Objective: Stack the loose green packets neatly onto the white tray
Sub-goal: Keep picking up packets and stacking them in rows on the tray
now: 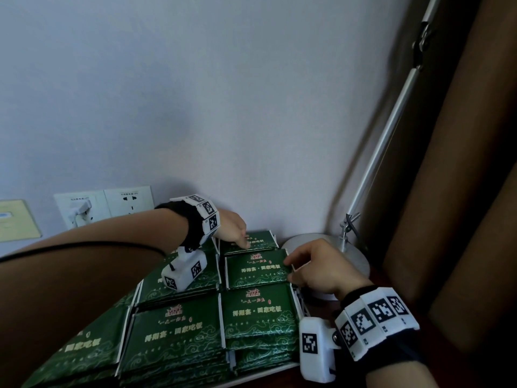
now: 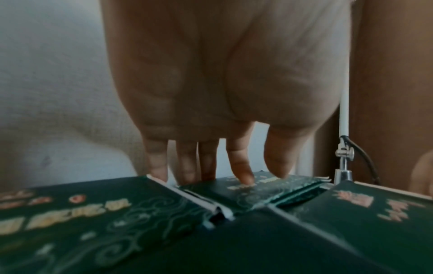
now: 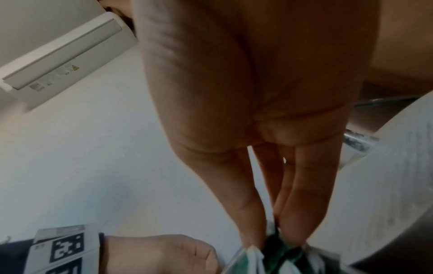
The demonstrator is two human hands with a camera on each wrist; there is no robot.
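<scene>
Green packets with gold print lie in several piles on the white tray (image 1: 279,369). My left hand (image 1: 242,241) reaches over the piles to the far right pile. Its straight fingers (image 2: 243,178) touch the top packet (image 2: 262,187) there, with the other fingers behind its far edge. My right hand (image 1: 291,269) is at the right side of the pile in front of that. Thumb and fingers (image 3: 295,213) pinch the right edge of the top green packet (image 1: 256,268), seen close up as a green and white edge (image 3: 279,250).
A round grey lamp base (image 1: 356,257) stands just right of the tray, its silver pole (image 1: 391,121) leaning up to the right. A brown curtain (image 1: 461,177) hangs on the right. The wall is close behind the piles, with sockets (image 1: 112,205) at the left.
</scene>
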